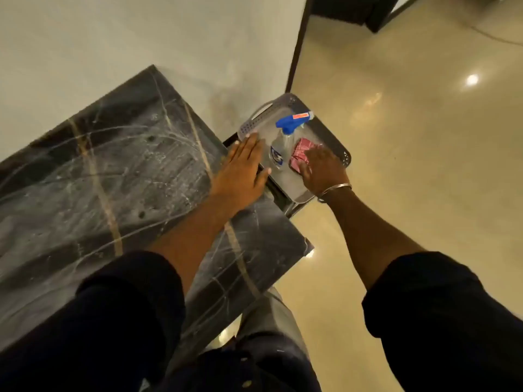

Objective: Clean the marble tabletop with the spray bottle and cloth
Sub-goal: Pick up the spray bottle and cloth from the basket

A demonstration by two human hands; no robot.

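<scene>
One bottle [278, 149] and one cloth [300, 154] lie in one tray [249, 125]. One marble surface [113, 165]. Two hands: left hand [243, 171], right hand [322, 171]. One bangle [335, 190].

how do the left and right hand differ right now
The left hand lies flat with straight fingers at the left rim of the gray tray, beside the spray bottle; the right hand curls its fingers onto the red cloth. The right wrist wears a metal bangle; the left wrist is bare. Both reach to the same tray.
</scene>
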